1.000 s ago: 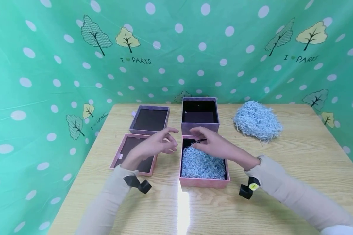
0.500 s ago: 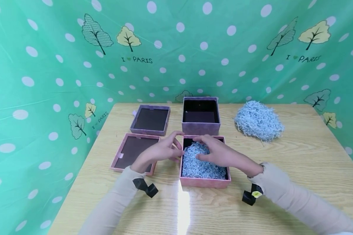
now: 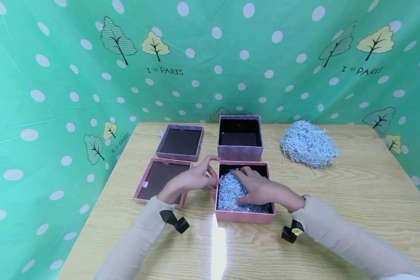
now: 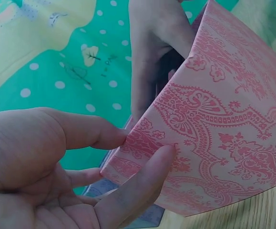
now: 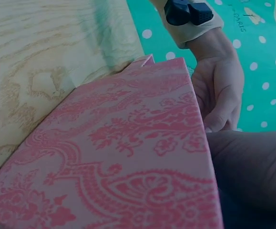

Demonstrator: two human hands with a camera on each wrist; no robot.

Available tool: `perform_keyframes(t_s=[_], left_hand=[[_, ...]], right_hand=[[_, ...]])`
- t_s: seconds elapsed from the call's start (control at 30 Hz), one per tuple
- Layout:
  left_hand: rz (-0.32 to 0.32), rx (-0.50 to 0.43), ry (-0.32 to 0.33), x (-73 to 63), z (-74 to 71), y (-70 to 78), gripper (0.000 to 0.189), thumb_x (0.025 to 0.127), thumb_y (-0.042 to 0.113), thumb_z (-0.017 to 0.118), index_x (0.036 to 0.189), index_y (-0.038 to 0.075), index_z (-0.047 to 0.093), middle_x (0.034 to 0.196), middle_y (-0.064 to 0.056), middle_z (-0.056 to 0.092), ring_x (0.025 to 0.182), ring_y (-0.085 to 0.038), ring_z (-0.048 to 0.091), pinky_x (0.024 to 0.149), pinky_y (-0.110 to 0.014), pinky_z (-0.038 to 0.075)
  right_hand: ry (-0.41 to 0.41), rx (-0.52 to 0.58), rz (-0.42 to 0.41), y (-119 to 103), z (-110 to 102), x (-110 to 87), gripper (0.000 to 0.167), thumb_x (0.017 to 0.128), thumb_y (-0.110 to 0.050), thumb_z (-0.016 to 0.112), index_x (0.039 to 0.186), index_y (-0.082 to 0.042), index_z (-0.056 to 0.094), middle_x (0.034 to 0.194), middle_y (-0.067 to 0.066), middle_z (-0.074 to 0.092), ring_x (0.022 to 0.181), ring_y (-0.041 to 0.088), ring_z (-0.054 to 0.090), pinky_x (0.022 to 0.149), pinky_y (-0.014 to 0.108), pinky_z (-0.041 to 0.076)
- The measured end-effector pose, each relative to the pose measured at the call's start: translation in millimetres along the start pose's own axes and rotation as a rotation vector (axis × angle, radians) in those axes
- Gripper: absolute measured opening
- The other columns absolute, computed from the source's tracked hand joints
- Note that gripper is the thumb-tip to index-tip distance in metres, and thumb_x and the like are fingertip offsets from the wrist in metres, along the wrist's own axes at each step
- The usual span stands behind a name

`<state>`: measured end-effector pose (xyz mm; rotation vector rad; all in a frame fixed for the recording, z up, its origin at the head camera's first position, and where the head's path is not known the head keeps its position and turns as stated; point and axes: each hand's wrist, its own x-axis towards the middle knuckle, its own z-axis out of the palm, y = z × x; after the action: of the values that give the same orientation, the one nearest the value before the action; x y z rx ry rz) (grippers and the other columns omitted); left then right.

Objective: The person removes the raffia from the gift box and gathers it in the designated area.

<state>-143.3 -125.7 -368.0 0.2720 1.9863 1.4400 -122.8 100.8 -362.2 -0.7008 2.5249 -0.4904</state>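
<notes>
A pink patterned box [image 3: 245, 216] stands on the table, with light blue shredded paper [image 3: 229, 194] inside it. My right hand [image 3: 260, 190] is down in the box, its spread fingers resting on the shredded paper; in the right wrist view the box wall [image 5: 128, 152] hides its fingertips. Against the box's left side, my left hand [image 3: 196, 179] touches the wall near the rim. The left wrist view shows its fingertips [image 4: 164, 155] laid on the outer face, not wrapped round it.
Behind the pink box is a purple box [image 3: 239, 151] with a dark inside. Two shallow lids lie at left, one purple [image 3: 180, 142] and one pink [image 3: 161, 179]. A heap of blue shredded paper [image 3: 308, 144] sits at the back right. A green dotted cloth [image 3: 210, 89] hangs behind the table.
My left hand has moved right, from above the gap to the box's left wall. My right hand has gone down from above the box onto the shredded paper.
</notes>
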Motion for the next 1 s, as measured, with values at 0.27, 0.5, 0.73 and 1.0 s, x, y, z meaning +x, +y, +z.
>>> perform_keyframes(t_s=[0.27, 0.5, 0.73, 1.0], left_hand=[[-0.003, -0.024, 0.002, 0.6, -1.0, -1.5, 0.063, 0.093, -0.001, 0.055, 0.142, 0.021, 0.021, 0.105, -0.017, 0.043, 0.079, -0.025, 0.068, 0.083, -0.055, 0.054], [-0.003, -0.031, -0.003, 1.5, -1.9, 0.6, 0.062, 0.092, 0.000, 0.056, 0.141, 0.021, 0.022, 0.106, -0.017, 0.042, 0.081, -0.025, 0.065, 0.081, -0.052, 0.056], [-0.018, -0.015, -0.010, 0.9, -3.6, 2.2, 0.065, 0.092, 0.001, 0.057, 0.143, 0.021, 0.021, 0.107, -0.016, 0.041, 0.081, -0.025, 0.066, 0.080, -0.048, 0.058], [-0.003, -0.040, -0.044, 1.6, -5.1, -0.8, 0.063, 0.094, 0.002, 0.056, 0.142, 0.022, 0.020, 0.108, -0.017, 0.042, 0.080, -0.026, 0.066, 0.083, -0.051, 0.056]], right_hand=[[-0.110, 0.000, 0.016, 1, 4, 10.2, 0.096, 0.080, -0.036, 0.077, 0.153, -0.020, 0.017, 0.153, 0.020, 0.019, 0.135, 0.040, 0.034, 0.101, 0.056, 0.043], [-0.120, -0.012, 0.032, -3, 15, 19.6, 0.088, 0.081, -0.027, 0.076, 0.151, -0.025, 0.023, 0.150, 0.019, 0.025, 0.122, 0.033, 0.047, 0.091, 0.048, 0.051], [-0.056, -0.032, 0.025, -3, 16, 22.0, 0.070, 0.084, -0.021, 0.072, 0.144, -0.024, 0.036, 0.132, 0.015, 0.044, 0.097, 0.023, 0.056, 0.079, 0.042, 0.054], [-0.008, -0.003, -0.018, -5, -9, 9.1, 0.060, 0.086, -0.015, 0.069, 0.140, -0.022, 0.043, 0.129, 0.012, 0.047, 0.090, 0.021, 0.056, 0.071, 0.034, 0.053]])
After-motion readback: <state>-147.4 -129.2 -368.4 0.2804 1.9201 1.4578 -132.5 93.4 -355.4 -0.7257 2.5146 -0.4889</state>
